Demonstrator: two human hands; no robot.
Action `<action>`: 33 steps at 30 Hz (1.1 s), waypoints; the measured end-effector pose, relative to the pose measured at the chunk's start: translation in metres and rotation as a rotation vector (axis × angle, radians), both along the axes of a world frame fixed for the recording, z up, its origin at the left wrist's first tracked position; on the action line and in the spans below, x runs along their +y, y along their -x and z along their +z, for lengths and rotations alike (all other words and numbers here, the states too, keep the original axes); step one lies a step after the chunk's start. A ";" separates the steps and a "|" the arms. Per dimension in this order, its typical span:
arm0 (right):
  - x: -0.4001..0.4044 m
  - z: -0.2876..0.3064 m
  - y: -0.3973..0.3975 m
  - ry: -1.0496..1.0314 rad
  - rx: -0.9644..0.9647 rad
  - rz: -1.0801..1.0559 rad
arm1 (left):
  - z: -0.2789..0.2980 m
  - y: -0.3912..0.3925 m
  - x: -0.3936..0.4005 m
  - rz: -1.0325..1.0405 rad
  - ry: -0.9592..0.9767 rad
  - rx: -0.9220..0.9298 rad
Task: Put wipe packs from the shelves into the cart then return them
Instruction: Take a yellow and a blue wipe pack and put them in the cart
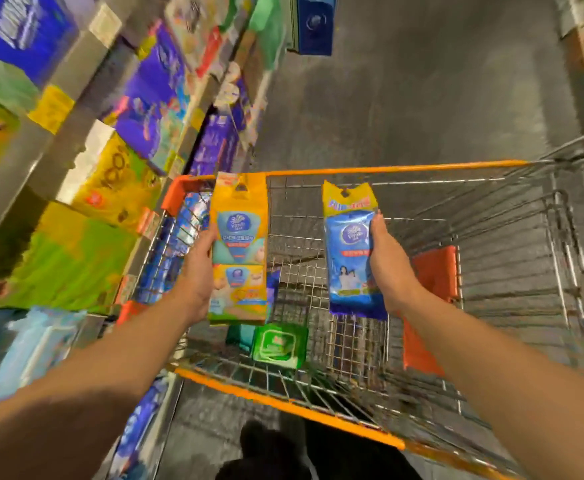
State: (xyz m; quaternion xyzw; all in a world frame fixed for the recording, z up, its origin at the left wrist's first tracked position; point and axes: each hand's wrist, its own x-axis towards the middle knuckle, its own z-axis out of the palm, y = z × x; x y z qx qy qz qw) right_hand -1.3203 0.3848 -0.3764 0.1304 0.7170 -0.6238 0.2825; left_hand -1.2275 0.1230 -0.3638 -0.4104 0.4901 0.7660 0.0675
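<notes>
1. Nearest the camera, two bare forearms reach forward over the near orange rim of a wire shopping cart.
2. The left hand is closed around the left edge of a tall yellow wipe pack, thumb side against its front. The pack stands upright above the cart's left part, its hang-hole tab at the top.
3. The right hand grips the right edge of a blue wipe pack with a yellow header strip. This pack is also upright, held above the middle of the cart basket.
4. The two held packs are side by side, apart from each other, neither touching the cart wire.
5. On the cart floor, below and between the hands, lies a green wipe pack, flat, with its lid facing up. Something teal shows just beside it on its left, partly hidden by the yellow pack.
6. An orange plastic flap sits on the inner grid at the right of the basket.
7. Shelves run along the left side, filled with blurred purple, yellow and green packages; more blue packs show through the cart's left wall.
8. The grey floor stretches ahead of the cart.
</notes>
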 end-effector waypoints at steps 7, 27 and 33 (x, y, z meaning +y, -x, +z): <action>0.015 -0.087 -0.020 0.028 -0.177 -0.118 | -0.098 0.009 -0.031 -0.134 0.131 -0.079; 0.107 -0.232 -0.044 -0.305 -0.309 -0.163 | -0.314 0.042 0.098 -1.038 0.063 -0.225; 0.103 -0.232 -0.051 -0.142 -0.381 -0.156 | -0.317 0.040 0.089 -1.368 0.431 -0.228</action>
